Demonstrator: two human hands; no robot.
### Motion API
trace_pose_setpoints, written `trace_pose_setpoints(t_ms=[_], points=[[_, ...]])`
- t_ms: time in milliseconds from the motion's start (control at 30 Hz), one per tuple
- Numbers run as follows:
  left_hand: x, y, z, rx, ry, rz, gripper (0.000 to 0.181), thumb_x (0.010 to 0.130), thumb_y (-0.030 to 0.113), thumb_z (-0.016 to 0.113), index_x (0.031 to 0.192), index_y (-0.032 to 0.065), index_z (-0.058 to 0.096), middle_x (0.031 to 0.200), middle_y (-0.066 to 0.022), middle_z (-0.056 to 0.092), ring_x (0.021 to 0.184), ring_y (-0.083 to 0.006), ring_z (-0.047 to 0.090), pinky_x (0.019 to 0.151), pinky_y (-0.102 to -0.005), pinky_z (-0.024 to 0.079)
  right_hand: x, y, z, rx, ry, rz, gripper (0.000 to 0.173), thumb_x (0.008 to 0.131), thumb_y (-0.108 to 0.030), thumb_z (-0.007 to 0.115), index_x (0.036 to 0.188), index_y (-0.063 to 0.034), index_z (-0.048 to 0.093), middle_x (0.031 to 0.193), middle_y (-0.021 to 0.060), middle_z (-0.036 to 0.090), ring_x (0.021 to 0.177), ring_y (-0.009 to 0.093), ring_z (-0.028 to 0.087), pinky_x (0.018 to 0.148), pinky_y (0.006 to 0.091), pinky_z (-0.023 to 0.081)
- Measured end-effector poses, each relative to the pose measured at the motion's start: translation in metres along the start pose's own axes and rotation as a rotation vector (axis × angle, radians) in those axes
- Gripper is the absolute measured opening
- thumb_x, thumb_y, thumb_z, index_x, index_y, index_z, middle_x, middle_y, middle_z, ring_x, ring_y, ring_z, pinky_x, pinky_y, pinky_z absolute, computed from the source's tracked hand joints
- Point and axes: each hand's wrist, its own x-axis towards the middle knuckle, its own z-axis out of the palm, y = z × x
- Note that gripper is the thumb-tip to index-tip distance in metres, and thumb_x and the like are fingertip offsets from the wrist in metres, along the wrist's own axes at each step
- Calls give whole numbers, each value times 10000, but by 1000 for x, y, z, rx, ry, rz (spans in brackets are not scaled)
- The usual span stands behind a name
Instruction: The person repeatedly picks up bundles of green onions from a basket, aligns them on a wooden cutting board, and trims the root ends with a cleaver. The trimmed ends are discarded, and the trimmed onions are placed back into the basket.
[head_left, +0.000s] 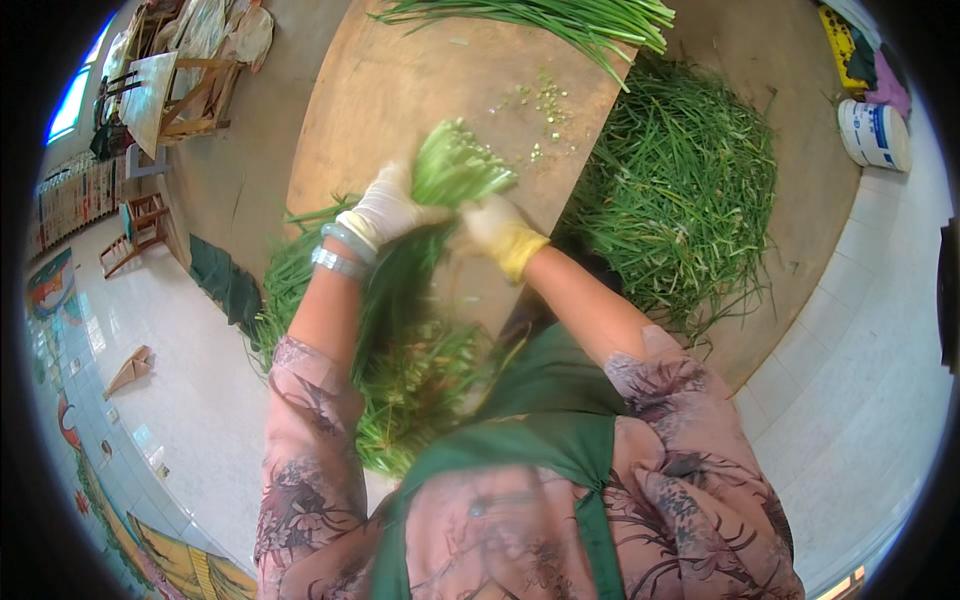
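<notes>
My left hand (388, 204), in a white glove with a bracelet and a watch at the wrist, is closed around a bunch of long green leaves that look like garlic chives (459, 166). The bunch's pale cut ends point away from me, and its dark leaves hang down between my forearms. My right hand (493, 225), gloved with a yellow cuff, is at the right side of the bunch. Motion blurs its fingers, so their grip is unclear. Both hands are above a wooden board (360, 97).
More chives (540, 15) lie across the board's far end, near small cut bits (551, 109). A large heap of chives (682, 195) sits on the floor at right. Loose greens (427, 367) lie close to me. A white bucket (874, 135) and small wooden chair (142, 225) stand farther off.
</notes>
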Motion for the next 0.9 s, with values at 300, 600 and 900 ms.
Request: trace_pose_setpoints(t_ms=[300, 600, 900], points=[[8, 46, 8, 357, 170, -240, 1466, 521, 408, 983, 1622, 42, 86, 1415, -291, 511, 1349, -417, 484, 1138, -463, 377, 82, -24, -40, -848, -337, -232, 389, 987, -216, 503, 1170, 93, 652, 1064, 262, 722, 885, 368, 752, 686, 476, 599], [1, 52, 11, 283, 274, -269, 1325, 574, 355, 935, 1600, 27, 162, 1401, -277, 501, 1307, -437, 484, 1131, -505, 366, 0, -57, -77, -110, 49, -672, 450, 1048, -401, 542, 1196, 2, 677, 1112, 138, 719, 956, 209, 692, 840, 365, 572], [-2, 46, 21, 369, 314, -222, 1440, 510, 473, 968, 1602, 41, 134, 1461, -261, 435, 1375, -442, 413, 1171, -535, 303, 75, -64, -21, -584, 64, -1097, 525, 1070, -405, 458, 1464, -62, 516, 1356, 286, 588, 1230, 421, 597, 1022, 423, 484]])
